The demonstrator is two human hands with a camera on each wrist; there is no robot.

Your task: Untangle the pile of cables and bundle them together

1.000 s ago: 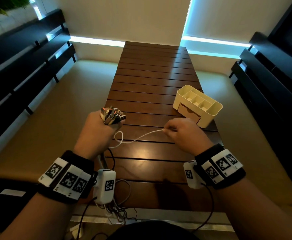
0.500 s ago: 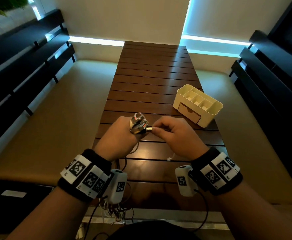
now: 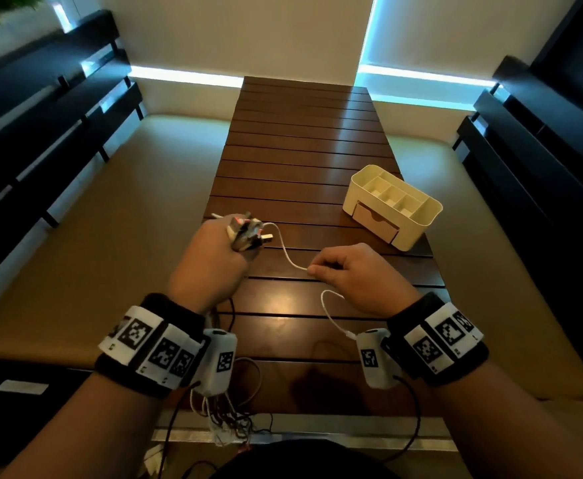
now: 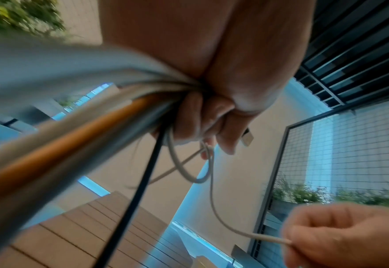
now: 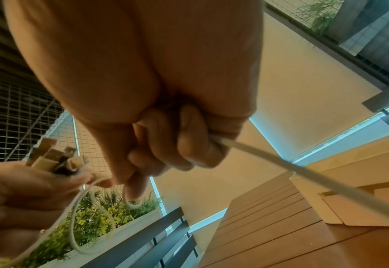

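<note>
My left hand (image 3: 221, 257) grips a bundle of cables (image 4: 111, 101), white, grey, orange and black, with their plug ends (image 3: 246, 229) sticking up out of the fist. A thin white cable (image 3: 288, 252) runs from that fist to my right hand (image 3: 348, 271), which pinches it between thumb and finger. The cable's tail (image 3: 333, 312) curls back under my right wrist. In the right wrist view the white cable (image 5: 280, 163) passes through the curled fingers (image 5: 184, 145). Both hands hover over the wooden slat table (image 3: 303, 150). The bundle's loose ends (image 3: 227, 416) hang off the near table edge.
A cream desk organiser (image 3: 392, 205) with compartments and a small drawer stands on the table at the right, just beyond my right hand. Beige cushioned benches (image 3: 117, 216) flank the table. Dark slatted backrests (image 3: 41, 108) line both sides.
My hands were together at the plug ends half a second ago. Now the right hand has slid back and right along the white cable, drawing it out from the bundle.
</note>
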